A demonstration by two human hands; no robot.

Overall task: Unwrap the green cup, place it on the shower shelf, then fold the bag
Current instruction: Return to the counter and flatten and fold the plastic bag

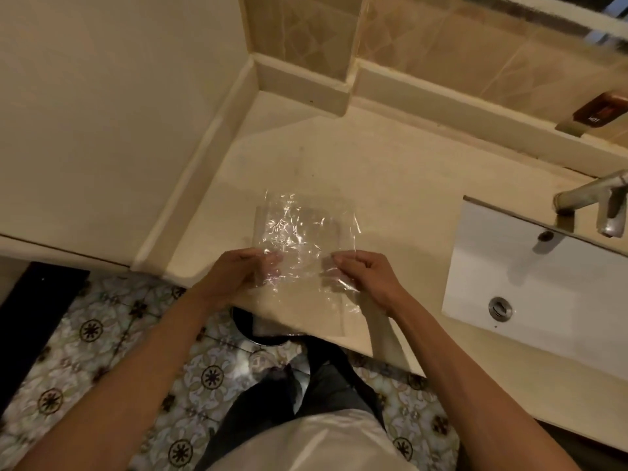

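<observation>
Clear crinkly bag [299,239] is lying flat on the smooth beige counter [390,171], near edge. Left hand [234,277] & right hand [367,277] are each pinching it w/ curled fingers. White rectangular sink [543,283] is sitting right, metal tap [598,205] beyond.

— Hands? Two: left hand [234,275] and right hand [365,278], each pinching the near part of the bag.
— Bags? One clear bag [299,239], spread between both grips and beyond them.
— Beyond the right grip? One sink [530,294], one drain [500,309], one faucet [591,202].
— Below the grips? One round dark bin [261,333].
— Countertops? One countertop [390,185].
</observation>
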